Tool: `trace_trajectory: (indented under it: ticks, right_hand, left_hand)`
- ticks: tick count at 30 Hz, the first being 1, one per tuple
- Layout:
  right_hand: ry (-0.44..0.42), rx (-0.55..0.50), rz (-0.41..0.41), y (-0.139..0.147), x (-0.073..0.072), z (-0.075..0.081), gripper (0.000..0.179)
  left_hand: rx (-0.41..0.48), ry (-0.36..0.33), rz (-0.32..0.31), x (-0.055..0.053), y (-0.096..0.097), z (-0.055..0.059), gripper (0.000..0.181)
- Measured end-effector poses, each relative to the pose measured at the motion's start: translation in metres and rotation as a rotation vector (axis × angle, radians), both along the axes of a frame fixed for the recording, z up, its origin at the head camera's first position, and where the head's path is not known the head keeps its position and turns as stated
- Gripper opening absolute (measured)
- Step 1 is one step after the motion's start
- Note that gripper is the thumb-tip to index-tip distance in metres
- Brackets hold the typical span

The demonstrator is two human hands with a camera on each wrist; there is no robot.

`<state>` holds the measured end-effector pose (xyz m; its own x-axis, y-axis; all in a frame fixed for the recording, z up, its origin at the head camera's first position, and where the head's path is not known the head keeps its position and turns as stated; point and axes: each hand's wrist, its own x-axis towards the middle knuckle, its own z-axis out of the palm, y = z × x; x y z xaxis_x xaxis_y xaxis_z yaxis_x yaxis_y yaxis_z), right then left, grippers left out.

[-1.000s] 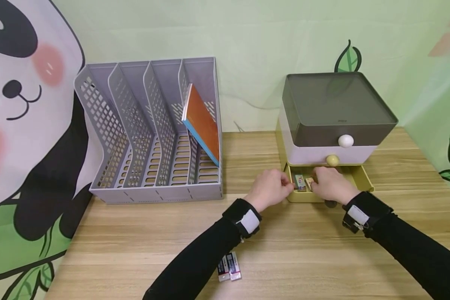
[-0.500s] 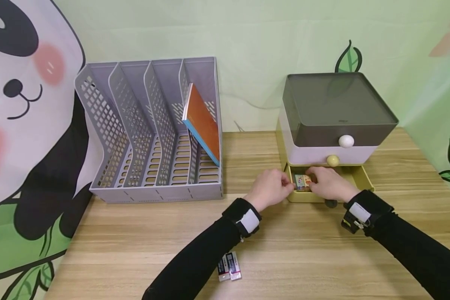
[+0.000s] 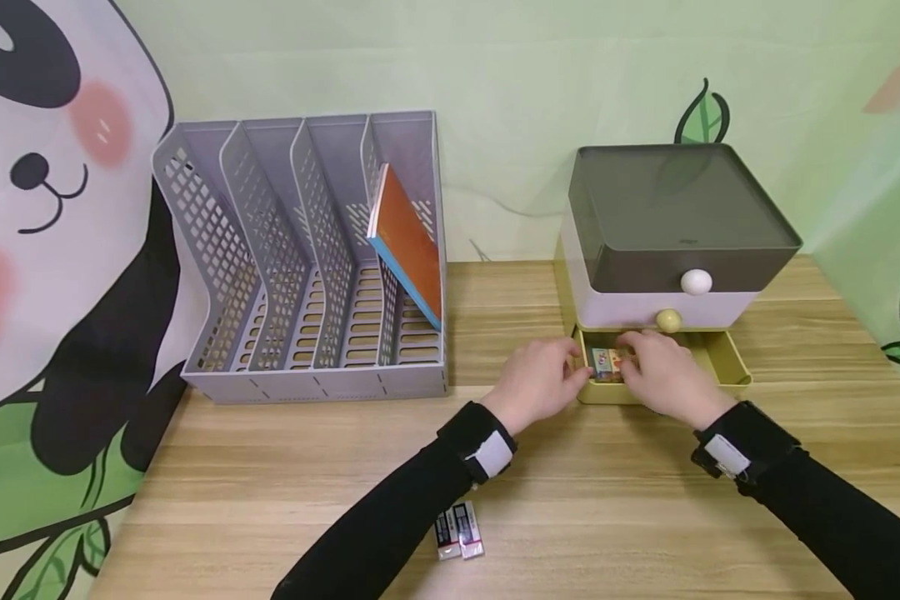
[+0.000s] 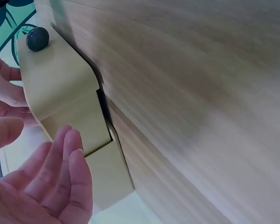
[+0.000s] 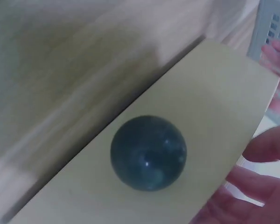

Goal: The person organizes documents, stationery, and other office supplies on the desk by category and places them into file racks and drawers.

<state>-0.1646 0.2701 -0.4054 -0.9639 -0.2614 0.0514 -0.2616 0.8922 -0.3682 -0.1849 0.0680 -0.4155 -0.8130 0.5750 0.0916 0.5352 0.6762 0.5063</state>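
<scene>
The bottom yellow drawer [image 3: 729, 362] of a small desktop cabinet is pulled out. Side by side at its left end lie small colourful packs [image 3: 606, 365]. My right hand [image 3: 671, 379] reaches over the drawer's front wall, fingertips and thumb at the right end of the packs, slightly apart. At the drawer's left edge is my left hand [image 3: 540, 379], its thumb and index finger near the corner. The left wrist view shows the loosely extended fingers [image 4: 67, 177] beside the drawer's outer wall. A dark round knob [image 5: 148, 153] sits on the drawer front, hidden in the head view.
Above the drawer are a white tier and a grey top tier [image 3: 682, 200] with round knobs. A grey file rack [image 3: 315, 385] at left holds an orange book [image 3: 408, 242] leaning in its right slot. Two erasers in sleeves [image 3: 467, 531] lie beside my left forearm.
My right hand has moved the yellow-orange pack left against the green one, and its fingers have since shifted slightly at the pack's end. My left hand stays nearly where it was.
</scene>
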Motion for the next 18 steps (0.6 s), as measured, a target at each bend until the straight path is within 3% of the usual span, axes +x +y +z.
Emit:
trace_trajectory:
  ticks: [5,8,13,18]
  right_hand:
    - [0.236,-0.017,0.037,-0.007,0.014,-0.002,0.025]
    - [0.336,-0.068,0.079,-0.011,0.020,-0.004,0.023]
    - [0.403,-0.172,0.165,-0.020,0.028,-0.005,0.023]
    - [0.408,-0.200,0.237,-0.031,0.035,-0.008,0.025]
  left_hand:
    - [0.031,0.027,-0.054,0.006,-0.013,0.002,0.035]
    - [0.004,0.065,-0.090,0.011,-0.024,0.005,0.041]
    - [-0.088,0.118,-0.104,0.022,-0.044,0.011,0.044]
    - [-0.155,0.114,-0.101,0.035,-0.065,0.015,0.043]
